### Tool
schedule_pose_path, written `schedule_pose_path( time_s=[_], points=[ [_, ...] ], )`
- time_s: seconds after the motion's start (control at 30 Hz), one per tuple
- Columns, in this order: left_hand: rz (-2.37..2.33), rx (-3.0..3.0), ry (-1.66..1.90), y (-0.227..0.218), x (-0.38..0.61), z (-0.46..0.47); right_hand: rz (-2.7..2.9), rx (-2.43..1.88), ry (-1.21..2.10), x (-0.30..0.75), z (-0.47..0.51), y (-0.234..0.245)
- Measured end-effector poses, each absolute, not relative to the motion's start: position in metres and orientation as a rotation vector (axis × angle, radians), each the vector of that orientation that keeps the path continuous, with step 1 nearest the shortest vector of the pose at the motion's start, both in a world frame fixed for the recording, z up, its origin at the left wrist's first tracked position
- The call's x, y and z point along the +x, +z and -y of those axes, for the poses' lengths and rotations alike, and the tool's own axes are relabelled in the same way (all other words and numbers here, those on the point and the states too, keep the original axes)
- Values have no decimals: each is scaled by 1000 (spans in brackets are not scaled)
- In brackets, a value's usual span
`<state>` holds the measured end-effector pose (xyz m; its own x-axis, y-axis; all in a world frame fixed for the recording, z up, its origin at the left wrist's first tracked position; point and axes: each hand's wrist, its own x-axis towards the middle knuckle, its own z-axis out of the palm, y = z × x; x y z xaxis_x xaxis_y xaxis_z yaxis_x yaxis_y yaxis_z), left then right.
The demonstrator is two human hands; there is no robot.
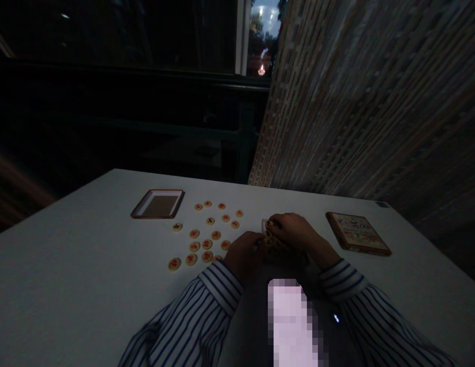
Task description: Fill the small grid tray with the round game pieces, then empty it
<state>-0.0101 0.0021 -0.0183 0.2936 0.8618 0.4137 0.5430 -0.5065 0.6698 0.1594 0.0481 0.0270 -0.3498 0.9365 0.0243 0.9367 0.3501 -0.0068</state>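
Fingers of the right hand (294,229) grip cream, red-marked xiangqi pieces (271,239), left hand (243,255) curled against them.

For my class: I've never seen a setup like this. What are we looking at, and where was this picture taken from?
A camera worn on a person's head took this one picture, looking forward and down. On the white table lie round game counters marked in red or black, a brown tray and a flat game box. The person's right hand and left hand, in striped sleeves, meet over a few counters; which hand holds them is hard to tell.
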Motion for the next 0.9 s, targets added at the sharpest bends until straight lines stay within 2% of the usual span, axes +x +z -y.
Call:
schedule_pose_path(
  time_s=[0.9],
  points=[
    [-1215, 2204, 1066, -18, -10, -2, 2553, -1817, 3, 159, -47, 26]
  ],
)
